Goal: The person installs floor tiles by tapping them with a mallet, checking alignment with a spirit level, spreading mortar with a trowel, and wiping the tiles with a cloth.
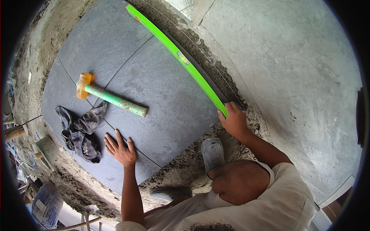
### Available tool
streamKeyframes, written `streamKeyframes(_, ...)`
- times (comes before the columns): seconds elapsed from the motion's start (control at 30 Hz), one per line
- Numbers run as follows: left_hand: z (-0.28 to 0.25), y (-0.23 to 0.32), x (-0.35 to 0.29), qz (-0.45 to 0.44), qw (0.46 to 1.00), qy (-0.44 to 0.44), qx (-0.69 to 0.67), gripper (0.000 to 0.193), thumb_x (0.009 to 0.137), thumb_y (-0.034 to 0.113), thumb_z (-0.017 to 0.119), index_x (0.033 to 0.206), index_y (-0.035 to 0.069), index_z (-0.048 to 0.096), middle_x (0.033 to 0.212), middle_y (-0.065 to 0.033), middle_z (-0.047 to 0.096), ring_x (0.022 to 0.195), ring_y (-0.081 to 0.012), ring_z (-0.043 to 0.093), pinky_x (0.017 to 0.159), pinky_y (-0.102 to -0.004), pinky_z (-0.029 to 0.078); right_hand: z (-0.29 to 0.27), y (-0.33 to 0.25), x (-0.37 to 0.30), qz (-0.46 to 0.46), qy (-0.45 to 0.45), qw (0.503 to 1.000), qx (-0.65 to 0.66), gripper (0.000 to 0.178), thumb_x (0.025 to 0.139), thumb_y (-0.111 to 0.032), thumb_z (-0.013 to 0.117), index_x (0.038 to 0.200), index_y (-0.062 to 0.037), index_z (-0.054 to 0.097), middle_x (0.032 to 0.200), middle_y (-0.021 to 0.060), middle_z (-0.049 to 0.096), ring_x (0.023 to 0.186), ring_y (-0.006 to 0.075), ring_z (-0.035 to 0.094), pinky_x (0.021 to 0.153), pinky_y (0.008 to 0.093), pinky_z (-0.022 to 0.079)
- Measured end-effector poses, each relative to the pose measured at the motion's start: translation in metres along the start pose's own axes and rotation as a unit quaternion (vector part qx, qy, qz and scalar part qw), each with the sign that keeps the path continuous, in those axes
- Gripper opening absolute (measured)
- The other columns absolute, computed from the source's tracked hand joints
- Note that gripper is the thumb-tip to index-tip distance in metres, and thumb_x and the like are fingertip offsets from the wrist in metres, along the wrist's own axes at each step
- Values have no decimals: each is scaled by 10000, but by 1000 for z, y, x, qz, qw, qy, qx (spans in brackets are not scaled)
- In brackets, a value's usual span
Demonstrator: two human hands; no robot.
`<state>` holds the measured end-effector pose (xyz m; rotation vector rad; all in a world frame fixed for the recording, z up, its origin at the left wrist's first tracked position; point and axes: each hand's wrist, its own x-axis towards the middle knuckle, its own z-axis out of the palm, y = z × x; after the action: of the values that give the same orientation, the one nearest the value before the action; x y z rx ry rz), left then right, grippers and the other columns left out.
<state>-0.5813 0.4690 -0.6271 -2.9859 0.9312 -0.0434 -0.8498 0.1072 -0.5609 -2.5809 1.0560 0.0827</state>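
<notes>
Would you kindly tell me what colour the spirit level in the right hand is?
The spirit level is bright green, best seen in the head view.

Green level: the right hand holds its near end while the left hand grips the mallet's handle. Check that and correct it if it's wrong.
One part is wrong: the left hand is not gripping the mallet; the head view shows it spread palm down on the grey tiles. The right hand does hold the near end of the green level.
</notes>
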Motion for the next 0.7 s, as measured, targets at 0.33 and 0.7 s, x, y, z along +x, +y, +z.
streamKeyframes(0.33,-1,2,-1,-1,1000,1,-1,660,970,580,392,1504,192,405,1586,-240,224,1457,-425,203,1161,-569,122,-2,1,0,10,-10,1000,-1,255,859,-240,677,974,-33,583,914,139,585,801,346,643,668,452,529)
streamKeyframes(0.7,-5,3,0,-25,999,-7,-28,640,943,572,448,1483,229,440,1581,-236,235,1452,-436,206,1162,-572,115,3,-6,4,-1,-19,1000,-8,238,872,-232,667,949,-23,584,913,156,596,805,378,634,668,468,506)
